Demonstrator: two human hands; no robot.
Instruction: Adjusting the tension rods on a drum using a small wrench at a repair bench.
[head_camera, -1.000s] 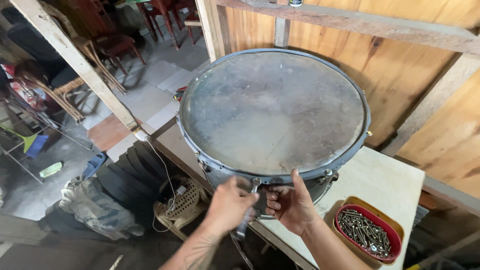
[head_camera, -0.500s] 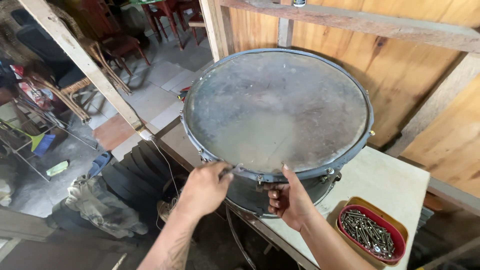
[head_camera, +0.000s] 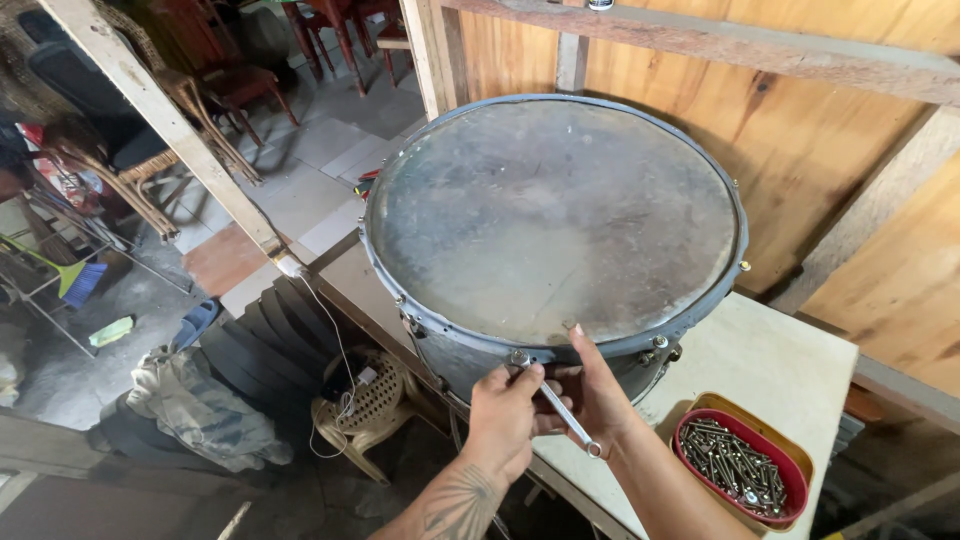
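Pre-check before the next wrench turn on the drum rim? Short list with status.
1. Wrench seated on the rim bolt: ok, its head sits at the bolt.
2. Left hand gripping the wrench: ok.
3. Right hand bracing the drum: ok, fingertips on the rim.
4. Drum resting fully on the table: cannot tell, its near side seems to overhang the edge.
5. Screw tray out of the swing path: ok, it sits apart to the right.
6. Bolt tightness: cannot tell.
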